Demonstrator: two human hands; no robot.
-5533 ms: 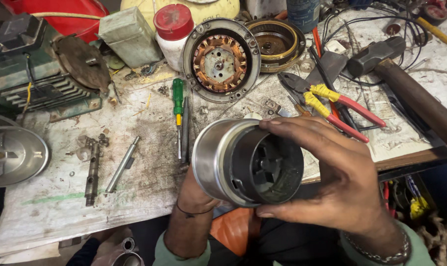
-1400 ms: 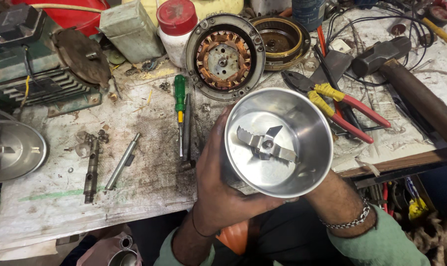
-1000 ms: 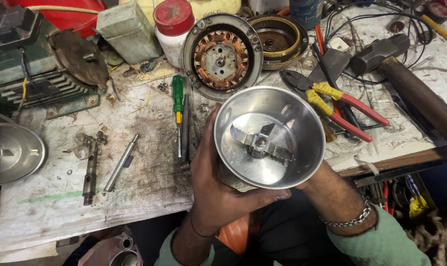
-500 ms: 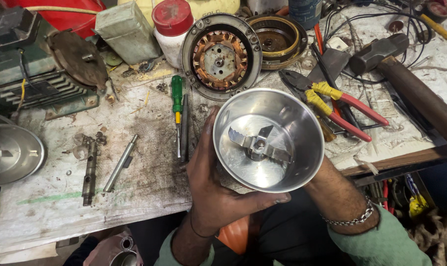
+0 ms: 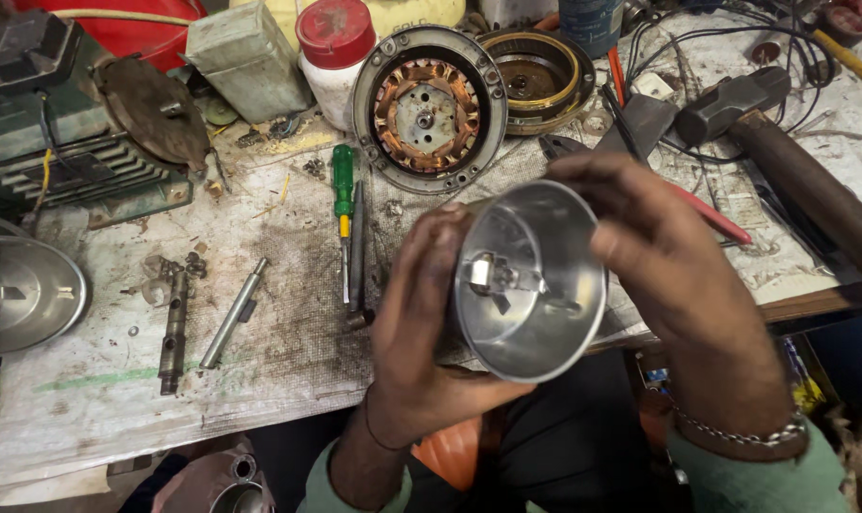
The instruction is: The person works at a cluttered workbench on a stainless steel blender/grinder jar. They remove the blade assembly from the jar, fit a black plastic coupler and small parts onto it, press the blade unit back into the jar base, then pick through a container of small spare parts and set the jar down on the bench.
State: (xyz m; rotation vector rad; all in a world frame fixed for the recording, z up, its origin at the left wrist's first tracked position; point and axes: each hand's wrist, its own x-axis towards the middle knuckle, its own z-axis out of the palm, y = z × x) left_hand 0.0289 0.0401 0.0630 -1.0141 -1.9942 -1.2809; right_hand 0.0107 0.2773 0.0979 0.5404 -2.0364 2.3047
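1. Between the two hands, above the near edge of the worktop (image 5: pixel 117 399), a polished steel grinder jar (image 5: pixel 531 280) is held with its open mouth toward the camera.
2. Left hand (image 5: pixel 421 332): fingers closed around the jar's outer wall from the left, thumb lying along the rim.
3. Right hand (image 5: pixel 678 256): fingers curled over the jar's far rim and right side, gripping it; a chain bracelet (image 5: pixel 735 435) sits on that wrist.
4. Inside the jar, at its base, the blade assembly (image 5: pixel 498 277) is visible; motion blur hides its exact seating.
5. Beyond the left fingers lie a green-handled screwdriver (image 5: pixel 343 195) and a second slim tool beside it; farther left rest a metal rod (image 5: pixel 231 313) and a round metal cover (image 5: pixel 22 294).
6. Beyond both hands stands a motor stator (image 5: pixel 429 109) with copper windings, and to the right of the right fingers a hammer (image 5: pixel 783 152).
7. Judged state of work: the jar is off any base and under inspection; the motor parts remain disassembled on the worktop, so reassembly appears outstanding.
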